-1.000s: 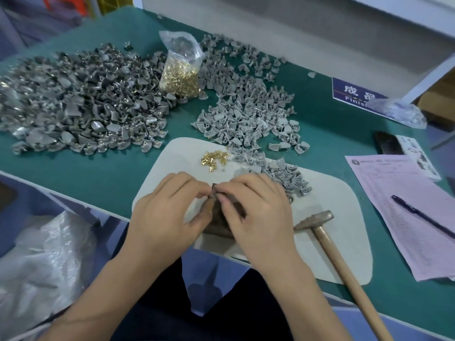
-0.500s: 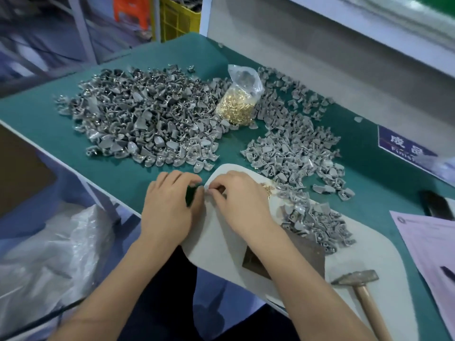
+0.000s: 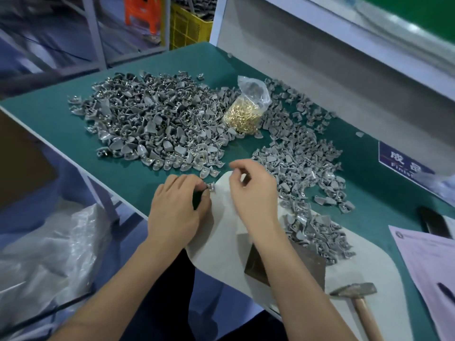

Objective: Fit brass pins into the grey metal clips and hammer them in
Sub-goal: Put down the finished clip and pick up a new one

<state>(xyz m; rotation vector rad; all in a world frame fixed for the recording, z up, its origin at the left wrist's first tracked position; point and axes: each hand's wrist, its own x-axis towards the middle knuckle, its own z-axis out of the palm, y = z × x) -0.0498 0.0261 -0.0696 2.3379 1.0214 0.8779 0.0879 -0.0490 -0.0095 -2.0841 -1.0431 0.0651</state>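
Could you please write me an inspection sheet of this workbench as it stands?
Surface: green bench top with a white mat at the near edge.
Job's things: large clip pile on the left, second clip pile on the right running onto the mat; bag of brass pins between them; dark metal block on the mat; hammer lying unused.
Clutter: pink form with a pen, dark phone-like object, blue sign.
Hands: left hand pinches one clip; right hand has curled fingers, contents too small to tell.
Cables: nothing seen.
Surroundings: clear plastic sheeting below left; yellow crate and orange stool behind.
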